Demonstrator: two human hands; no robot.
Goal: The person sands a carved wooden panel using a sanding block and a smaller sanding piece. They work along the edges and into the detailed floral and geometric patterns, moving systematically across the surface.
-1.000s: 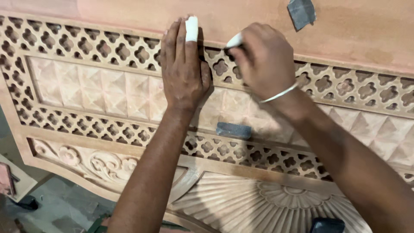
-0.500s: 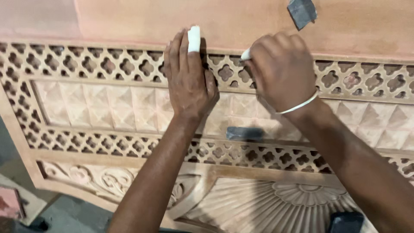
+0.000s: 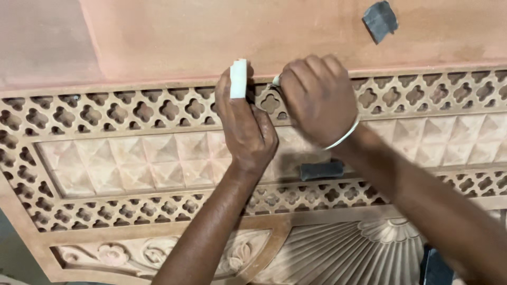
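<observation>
A carved wooden panel [image 3: 132,163] fills the head view, with a lattice border, a field of small pyramids and a fan carving below. My left hand [image 3: 244,124] lies flat on the upper lattice strip and holds nothing. One of its fingers is wrapped in a white bandage [image 3: 238,78] and reaches the strip's top edge. My right hand [image 3: 319,100] is fisted around a small white object [image 3: 275,80], whose tip sits at a lattice hole just right of the bandaged finger. A thin bangle circles my right wrist.
A plain, dusty board [image 3: 211,37] lies beyond the lattice, with a dark scrap of sandpaper [image 3: 379,21] on it. Another dark piece [image 3: 321,170] rests on the pyramid field under my right forearm. A dark object [image 3: 437,266] shows at the bottom right.
The view has tilted, so the panel sits lower and more level in the frame. Both hands stay on the upper lattice strip; my right hand has closed in toward the left.
</observation>
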